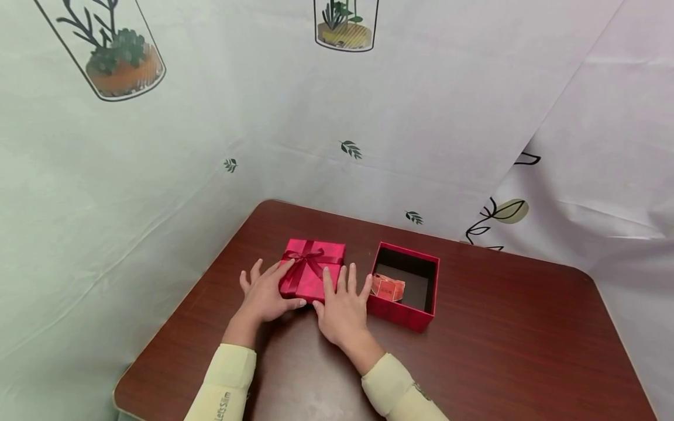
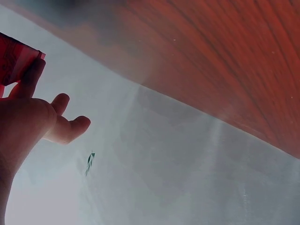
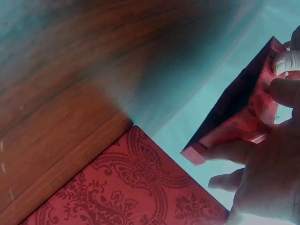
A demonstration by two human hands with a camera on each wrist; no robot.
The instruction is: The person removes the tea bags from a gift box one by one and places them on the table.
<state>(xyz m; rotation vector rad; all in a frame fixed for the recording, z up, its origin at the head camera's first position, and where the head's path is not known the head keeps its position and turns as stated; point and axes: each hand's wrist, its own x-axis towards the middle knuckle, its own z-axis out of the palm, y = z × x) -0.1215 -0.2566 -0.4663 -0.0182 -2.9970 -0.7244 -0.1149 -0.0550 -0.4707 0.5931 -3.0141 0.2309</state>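
A red gift box lid (image 1: 310, 289) with a dark red ribbon bow lies between the two hands. My left hand (image 1: 265, 295) grips its left side, index finger over the top and thumb at the near edge; the other fingers spread outward. At the lid's near right corner, my right hand (image 1: 344, 313) has its thumb on the near edge and its fingers across the top right. In the right wrist view the lid (image 3: 253, 115) is tilted and shows its dark hollow underside. The red box base (image 1: 402, 316) stands open beside the right hand, with a small orange-red packet (image 1: 388, 288) inside.
Both hands work over a brown wooden table (image 1: 505, 327) with rounded corners. White cloth (image 1: 295, 117) printed with plants hangs behind and at the sides. In the right wrist view the patterned box wall (image 3: 126, 187) is close to the right hand.
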